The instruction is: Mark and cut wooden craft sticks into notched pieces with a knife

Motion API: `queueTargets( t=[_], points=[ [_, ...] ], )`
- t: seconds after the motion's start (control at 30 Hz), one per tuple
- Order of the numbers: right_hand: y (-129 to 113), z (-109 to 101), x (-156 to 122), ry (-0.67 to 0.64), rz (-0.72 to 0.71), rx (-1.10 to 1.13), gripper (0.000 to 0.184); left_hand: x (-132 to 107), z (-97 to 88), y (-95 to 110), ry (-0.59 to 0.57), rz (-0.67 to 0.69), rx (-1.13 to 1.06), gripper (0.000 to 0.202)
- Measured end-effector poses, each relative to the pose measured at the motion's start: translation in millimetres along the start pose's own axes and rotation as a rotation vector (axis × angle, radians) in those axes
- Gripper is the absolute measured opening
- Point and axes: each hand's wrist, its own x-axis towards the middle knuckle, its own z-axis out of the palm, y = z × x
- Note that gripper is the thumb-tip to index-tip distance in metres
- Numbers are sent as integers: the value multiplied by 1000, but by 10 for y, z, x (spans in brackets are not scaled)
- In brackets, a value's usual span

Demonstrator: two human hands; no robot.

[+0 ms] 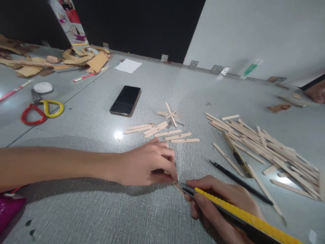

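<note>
My right hand is closed around a yellow and black utility knife, its blade end at a wooden craft stick. My left hand has its fingertips together on the far end of that stick, holding it near the table. The stick is mostly covered by my fingers and the knife. Beyond my left hand lie several craft sticks in a loose row, some with small dark marks or notches near the middle. Behind them stands a small crossed assembly of sticks.
Right of my hands lie a black pen, a second cutter and a large pile of craft sticks. Farther back are a phone, scissors, white paper and cardboard scraps. Part of a person shows at right.
</note>
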Motion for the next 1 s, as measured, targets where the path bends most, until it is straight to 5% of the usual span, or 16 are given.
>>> queueTargets(
  t=[0.57, 0.77, 1.0],
  points=[
    [6, 19, -8, 11, -116, -151, 11, 8, -14, 8, -41, 34, -10, 9],
    [-54, -54, 37, -207, -85, -153, 16, 42, -2, -31, -69, 19, -77, 10],
    [-74, -118, 58, -283, -74, -169, 17, 101, -25, -52, -83, -33, -170, 8]
  ],
)
